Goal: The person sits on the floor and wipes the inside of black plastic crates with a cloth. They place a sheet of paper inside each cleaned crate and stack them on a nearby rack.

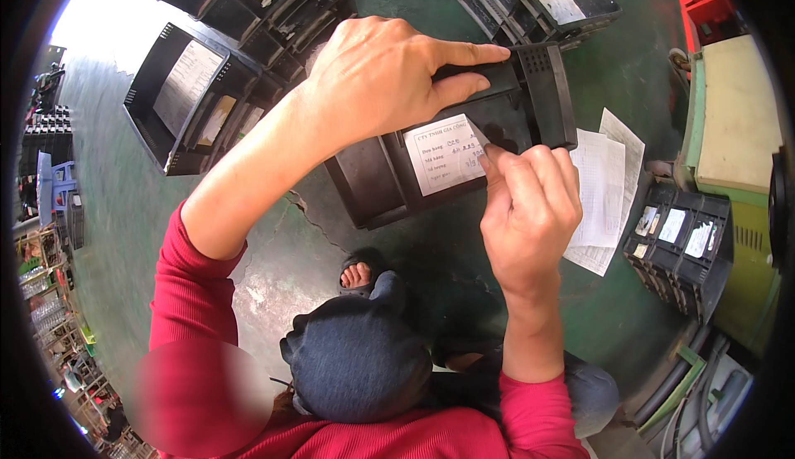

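A black plastic crate is tilted in front of me, its ribbed side toward me. On that side lies a white paper label with print and handwriting, its right part lifting away from the plastic. My right hand pinches the label's right edge between thumb and curled fingers. Reaching across from the left, my left hand grips the crate's far side, index finger and thumb stretched along a raised part of it. The other left fingers are partly hidden.
Loose paper sheets lie on the green floor right of the crate. Black crates stand at the left, with more crates at the back. Another labelled crate sits by a green and cream machine at the right.
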Demonstrator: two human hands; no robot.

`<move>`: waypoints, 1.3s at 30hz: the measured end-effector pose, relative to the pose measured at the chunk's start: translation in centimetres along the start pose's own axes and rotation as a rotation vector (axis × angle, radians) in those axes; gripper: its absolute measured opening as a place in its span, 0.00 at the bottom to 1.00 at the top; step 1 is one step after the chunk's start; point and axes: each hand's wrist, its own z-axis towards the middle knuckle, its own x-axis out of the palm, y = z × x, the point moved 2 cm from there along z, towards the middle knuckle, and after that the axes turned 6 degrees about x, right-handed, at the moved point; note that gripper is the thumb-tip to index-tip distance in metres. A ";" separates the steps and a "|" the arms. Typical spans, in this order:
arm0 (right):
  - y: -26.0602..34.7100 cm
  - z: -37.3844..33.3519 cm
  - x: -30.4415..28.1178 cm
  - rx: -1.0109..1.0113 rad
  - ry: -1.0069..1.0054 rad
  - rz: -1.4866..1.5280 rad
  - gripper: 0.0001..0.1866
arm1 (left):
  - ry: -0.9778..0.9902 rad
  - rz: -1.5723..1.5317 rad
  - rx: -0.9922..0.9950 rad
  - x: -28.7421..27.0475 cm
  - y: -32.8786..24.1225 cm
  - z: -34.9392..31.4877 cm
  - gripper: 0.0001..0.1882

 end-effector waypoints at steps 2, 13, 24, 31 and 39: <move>0.4 -0.2 -0.2 0.001 0.014 -0.004 0.07 | 0.016 -0.008 -0.006 -0.1 0.0 0.1 0.17; 6.6 0.5 -7.5 -0.105 0.291 0.355 0.05 | -0.039 0.020 -0.029 0.0 3.4 0.0 0.17; -17.1 -8.3 8.4 0.622 0.963 0.510 0.13 | 0.003 -0.177 -0.138 -0.7 0.9 0.8 0.18; -18.4 -13.5 19.4 0.605 0.791 0.029 0.14 | -0.019 -0.395 -0.097 -0.6 0.8 0.6 0.18; -15.2 -14.8 19.9 0.604 0.661 -0.495 0.27 | -0.059 -0.342 -0.127 0.4 1.3 0.5 0.19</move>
